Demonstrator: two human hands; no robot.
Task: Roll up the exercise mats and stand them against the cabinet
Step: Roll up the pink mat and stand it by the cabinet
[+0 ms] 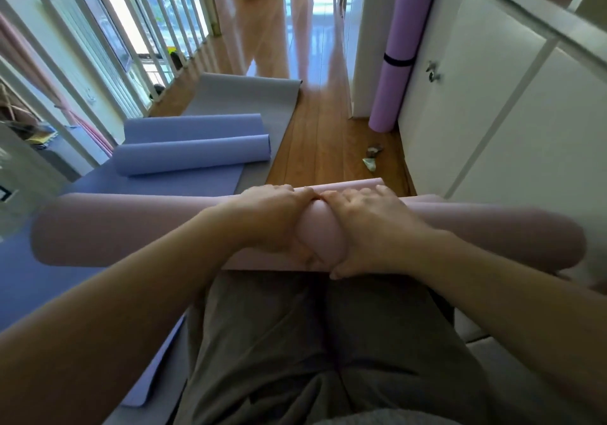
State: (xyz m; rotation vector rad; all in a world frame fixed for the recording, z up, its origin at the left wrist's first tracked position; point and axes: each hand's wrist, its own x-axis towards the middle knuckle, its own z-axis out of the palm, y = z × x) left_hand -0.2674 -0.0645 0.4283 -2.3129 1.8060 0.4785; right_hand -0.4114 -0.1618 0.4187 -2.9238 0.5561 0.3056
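White cabinet [492, 102] fills the right side. Wood floor [315, 135] runs alongside it. Grey mat [243, 92] lies flat, well left of the cabinet. A blue mat [193, 156] lies on it, partly rolled, roll end facing the cabinet. The pink mat [115, 227] is a fat roll held crosswise over the person's lap; its right end is near the cabinet front, contact unclear because of blur. Purple rolled mat [400, 46] stands upright against the cabinet's far corner, black strap [399, 60] round it. Left hand [272, 217] and right hand [371, 227] are side by side mid-roll, both gripping the pink mat. Small scraps [372, 156] lie on the floor beside the cabinet base.
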